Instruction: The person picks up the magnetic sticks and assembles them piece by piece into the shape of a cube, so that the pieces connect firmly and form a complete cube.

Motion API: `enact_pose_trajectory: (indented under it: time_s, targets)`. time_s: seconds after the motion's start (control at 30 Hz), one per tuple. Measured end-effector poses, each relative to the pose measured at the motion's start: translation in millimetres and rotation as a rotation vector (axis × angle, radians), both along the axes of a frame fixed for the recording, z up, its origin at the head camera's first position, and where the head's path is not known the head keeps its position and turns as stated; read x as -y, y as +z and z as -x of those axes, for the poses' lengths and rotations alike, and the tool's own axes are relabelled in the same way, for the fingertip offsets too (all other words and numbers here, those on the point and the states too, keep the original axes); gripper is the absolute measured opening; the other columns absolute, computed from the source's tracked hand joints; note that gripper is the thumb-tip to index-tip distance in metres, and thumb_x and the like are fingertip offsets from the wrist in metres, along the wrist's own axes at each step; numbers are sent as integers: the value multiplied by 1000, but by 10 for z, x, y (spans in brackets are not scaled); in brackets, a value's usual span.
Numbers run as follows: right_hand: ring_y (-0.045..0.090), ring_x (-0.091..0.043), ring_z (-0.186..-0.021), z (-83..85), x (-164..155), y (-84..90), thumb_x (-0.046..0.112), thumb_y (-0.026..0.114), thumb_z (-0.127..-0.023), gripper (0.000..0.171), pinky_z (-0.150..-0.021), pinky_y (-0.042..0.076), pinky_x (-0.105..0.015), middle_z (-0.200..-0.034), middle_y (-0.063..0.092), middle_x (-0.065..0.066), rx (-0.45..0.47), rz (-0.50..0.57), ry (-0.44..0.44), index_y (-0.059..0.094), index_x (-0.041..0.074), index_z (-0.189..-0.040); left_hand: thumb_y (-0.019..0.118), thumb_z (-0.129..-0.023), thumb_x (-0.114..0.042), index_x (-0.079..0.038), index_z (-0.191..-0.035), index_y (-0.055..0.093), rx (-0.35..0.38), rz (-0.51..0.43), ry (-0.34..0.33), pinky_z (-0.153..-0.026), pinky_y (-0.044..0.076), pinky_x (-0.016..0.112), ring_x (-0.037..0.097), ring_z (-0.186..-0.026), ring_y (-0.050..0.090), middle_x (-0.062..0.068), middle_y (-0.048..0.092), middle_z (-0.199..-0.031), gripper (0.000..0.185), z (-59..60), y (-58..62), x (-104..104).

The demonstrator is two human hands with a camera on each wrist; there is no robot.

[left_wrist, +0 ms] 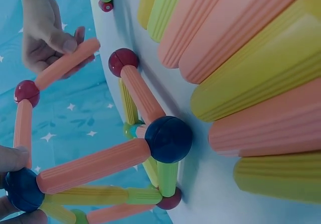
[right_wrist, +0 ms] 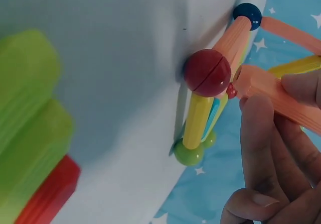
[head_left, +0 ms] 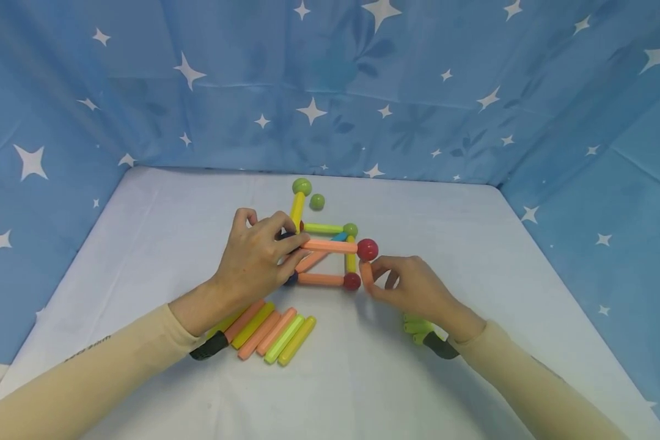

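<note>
Nearest, just behind the left wrist, a row of loose orange, yellow and green sticks (head_left: 266, 333) is laid side by side on the white tabletop (head_left: 363, 379); a few green sticks (head_left: 417, 327) are seen under the right wrist. Between the hands, a rod-and-ball frame (head_left: 330, 260) is stood on the tabletop. Its near-left corner is gripped by the left hand (head_left: 258, 256), with fingers curled round a dark blue ball (left_wrist: 21, 189) at the end of the upper orange rod (head_left: 330, 246). An orange stick (head_left: 366, 275) is pinched by the right hand (head_left: 412, 287) and held just beside the lower red ball (head_left: 352, 281), below the upper red ball (head_left: 367, 249). Beyond the hands, a loose green ball (head_left: 317, 201) is seen beside an upright yellow rod topped by a green ball (head_left: 301, 186).
</note>
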State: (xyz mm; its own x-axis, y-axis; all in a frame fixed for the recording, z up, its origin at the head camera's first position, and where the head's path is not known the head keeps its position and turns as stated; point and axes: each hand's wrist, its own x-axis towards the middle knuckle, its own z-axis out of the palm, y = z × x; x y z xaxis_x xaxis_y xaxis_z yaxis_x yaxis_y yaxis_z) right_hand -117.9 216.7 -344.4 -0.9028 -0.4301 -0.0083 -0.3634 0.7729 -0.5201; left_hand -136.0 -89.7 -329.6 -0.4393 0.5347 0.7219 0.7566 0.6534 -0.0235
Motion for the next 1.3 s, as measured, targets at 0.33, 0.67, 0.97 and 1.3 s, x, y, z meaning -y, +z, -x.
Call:
enact_pose_trajectory:
  time_s: [0.33, 0.67, 0.97, 1.3]
  targets:
    - [65, -8, -76, 138, 96, -49, 24, 83, -86, 18, -67, 55, -34, -98, 72, 11, -22, 119, -40, 73, 22, -101, 82, -87, -25, -14, -103, 82, 17, -17, 10, -75, 34, 54, 21, -70, 60, 7, 61, -93, 19, 1, -10, 28]
    - [65, -10, -77, 149, 129, -149, 23, 83, -86, 17, -65, 55, -33, -95, 71, 17, -29, 99, -38, 73, 27, -100, 78, -89, -23, -11, -108, 77, 42, -126, -79, -77, 33, 53, 18, -82, 67, 3, 72, -97, 23, 0, -39, 66]
    - [66, -13, -91, 202, 91, -126, 23, 81, -88, 18, -73, 55, -33, -99, 71, 14, -8, 76, -11, 73, 25, -103, 79, -90, -17, -10, -92, 80, 101, -205, -102, -78, 32, 53, 16, -86, 68, 1, 73, -97, 7, -7, -25, 63]
    - [63, -20, -97, 207, -395, 126, 3, 78, -87, 25, -84, 56, -39, -103, 70, 5, 231, -329, 41, 77, 19, -106, 80, -89, -18, -11, -90, 80, 126, -209, -99, -79, 31, 52, 15, -82, 68, 0, 72, -96, 7, -8, -10, 52]
